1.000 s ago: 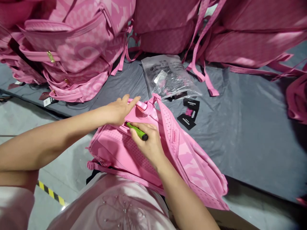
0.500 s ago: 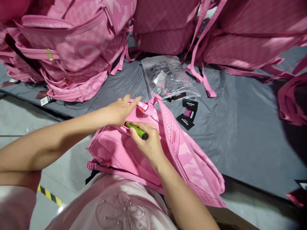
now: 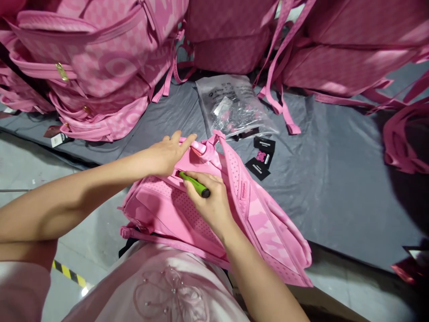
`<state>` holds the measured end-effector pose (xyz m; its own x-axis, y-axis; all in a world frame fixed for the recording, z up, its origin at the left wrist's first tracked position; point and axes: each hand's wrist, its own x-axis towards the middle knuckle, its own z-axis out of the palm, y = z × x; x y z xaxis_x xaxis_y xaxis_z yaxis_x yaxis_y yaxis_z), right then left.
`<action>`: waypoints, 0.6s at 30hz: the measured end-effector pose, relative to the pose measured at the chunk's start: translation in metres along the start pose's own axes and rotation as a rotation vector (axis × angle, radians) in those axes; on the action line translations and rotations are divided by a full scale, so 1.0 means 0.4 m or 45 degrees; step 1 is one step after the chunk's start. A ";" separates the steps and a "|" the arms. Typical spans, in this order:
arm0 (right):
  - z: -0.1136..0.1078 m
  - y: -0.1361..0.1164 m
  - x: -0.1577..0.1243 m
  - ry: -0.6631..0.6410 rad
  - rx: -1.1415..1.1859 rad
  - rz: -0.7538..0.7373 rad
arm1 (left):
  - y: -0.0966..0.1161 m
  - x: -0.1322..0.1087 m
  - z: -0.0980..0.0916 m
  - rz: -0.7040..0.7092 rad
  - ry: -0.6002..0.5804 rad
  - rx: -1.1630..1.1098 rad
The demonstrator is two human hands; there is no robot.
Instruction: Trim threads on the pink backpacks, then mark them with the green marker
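Observation:
A pink backpack (image 3: 268, 223) lies with its back panel up, between my body and the table edge. My right hand (image 3: 212, 197) is closed round a green marker-like tool (image 3: 194, 184) with a black end; its tip points at the top of the back panel, beside my left hand. My left hand (image 3: 169, 154) is on the backpack's top edge near the handle (image 3: 198, 146), gripping the pink fabric there, with some fingers raised. The exact point that the tool touches is hidden by my left hand.
Pink backpacks (image 3: 110, 67) stand along the back of the grey-covered table (image 3: 335, 179). A clear plastic bag (image 3: 234, 107) and black cards (image 3: 263, 156) lie beyond my hands. Straps (image 3: 278, 107) hang onto the table. Yellow-black tape (image 3: 69, 273) marks the floor.
My right hand and the green tool have shifted slightly right and down, away from my left hand. The view has moved a little; my left hand keeps its place on the backpack.

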<state>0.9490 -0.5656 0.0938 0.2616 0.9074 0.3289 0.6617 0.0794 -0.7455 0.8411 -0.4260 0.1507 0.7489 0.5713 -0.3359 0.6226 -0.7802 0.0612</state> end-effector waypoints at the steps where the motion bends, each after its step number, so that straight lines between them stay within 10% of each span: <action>1: 0.006 0.000 0.002 -0.010 0.038 0.000 | 0.000 0.001 0.000 -0.002 0.000 -0.001; 18: 0.006 -0.002 0.004 -0.047 -0.076 -0.021 | -0.005 0.003 0.004 -0.004 0.010 0.014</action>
<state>0.9471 -0.5634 0.0935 0.2246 0.9209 0.3185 0.7069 0.0710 -0.7038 0.8402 -0.4242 0.1487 0.7489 0.5755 -0.3285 0.6223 -0.7812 0.0502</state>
